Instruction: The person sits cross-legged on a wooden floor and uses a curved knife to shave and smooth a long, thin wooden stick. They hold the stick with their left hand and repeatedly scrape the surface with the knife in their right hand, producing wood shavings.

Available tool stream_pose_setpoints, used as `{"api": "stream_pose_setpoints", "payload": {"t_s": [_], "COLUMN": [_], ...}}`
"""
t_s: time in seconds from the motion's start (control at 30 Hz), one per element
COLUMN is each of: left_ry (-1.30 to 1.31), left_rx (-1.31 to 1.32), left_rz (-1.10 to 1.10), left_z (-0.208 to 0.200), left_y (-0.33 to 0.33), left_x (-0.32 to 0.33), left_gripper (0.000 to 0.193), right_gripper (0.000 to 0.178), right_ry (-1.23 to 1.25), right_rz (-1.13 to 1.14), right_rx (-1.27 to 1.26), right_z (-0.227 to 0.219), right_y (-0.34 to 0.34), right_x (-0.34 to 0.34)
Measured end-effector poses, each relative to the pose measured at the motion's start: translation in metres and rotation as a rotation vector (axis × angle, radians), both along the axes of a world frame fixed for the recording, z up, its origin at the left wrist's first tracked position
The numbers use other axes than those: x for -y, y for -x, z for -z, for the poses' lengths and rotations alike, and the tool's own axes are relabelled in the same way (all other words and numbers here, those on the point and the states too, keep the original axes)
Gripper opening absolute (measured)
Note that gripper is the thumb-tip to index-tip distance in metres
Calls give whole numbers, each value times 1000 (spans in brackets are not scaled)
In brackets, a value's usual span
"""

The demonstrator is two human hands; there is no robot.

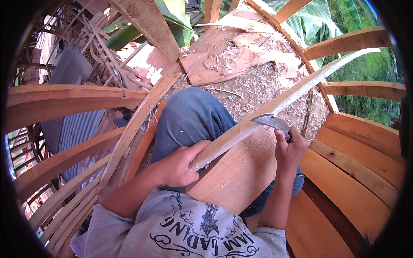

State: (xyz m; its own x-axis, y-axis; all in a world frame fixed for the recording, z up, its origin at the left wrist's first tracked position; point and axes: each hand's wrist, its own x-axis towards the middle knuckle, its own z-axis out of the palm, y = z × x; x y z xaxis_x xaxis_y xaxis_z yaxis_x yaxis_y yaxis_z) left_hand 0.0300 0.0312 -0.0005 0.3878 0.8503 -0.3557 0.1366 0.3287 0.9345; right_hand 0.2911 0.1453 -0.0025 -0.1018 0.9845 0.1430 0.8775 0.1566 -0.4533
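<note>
1. Shavings of thin, pale, curled wood (pixel 266 81) lie thickly over the ground ahead of me, so I judge plenty of cutting done here, though I cannot tell how much came off this piece.
2. The long, pale, narrow wooden strip (pixel 286 99) slants from beside my blue-trousered knee (pixel 193 114) to the upper right, above a flat, reddish-tan wooden board (pixel 241 176) by my lap. Its far stretch looks whiter and its near stretch browner on top; I take the trimming to be partly done, with the remainder uncertain.
3. My left hand (pixel 183 165) grasps the strip's near end, thumb laid along it and fingers curled in. That forearm comes from the lower left, slanting up and inward.
4. My right hand (pixel 292 146) is clenched round the handle, mostly hidden, of a curved, grey metal blade (pixel 270 121), whose tip points left and whose edge sits against the strip's near side.
5. My right forearm rises almost straight from the lower right, elbow low.
</note>
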Motion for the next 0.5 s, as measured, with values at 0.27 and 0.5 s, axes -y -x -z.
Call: {"api": "stream_pose_setpoints", "payload": {"t_s": [0.27, 0.5], "left_ry": [-1, 121], "left_rx": [1, -58], "left_rz": [-2, 28], "left_z": [-1, -9], "left_y": [1, -2], "left_x": [6, -2], "left_gripper": [67, 69], "right_gripper": [63, 51], "right_ry": [17, 251], "right_rz": [485, -80], "right_rx": [-312, -151], "right_z": [16, -14], "right_y": [-68, -6], "right_x": [-44, 42]}}
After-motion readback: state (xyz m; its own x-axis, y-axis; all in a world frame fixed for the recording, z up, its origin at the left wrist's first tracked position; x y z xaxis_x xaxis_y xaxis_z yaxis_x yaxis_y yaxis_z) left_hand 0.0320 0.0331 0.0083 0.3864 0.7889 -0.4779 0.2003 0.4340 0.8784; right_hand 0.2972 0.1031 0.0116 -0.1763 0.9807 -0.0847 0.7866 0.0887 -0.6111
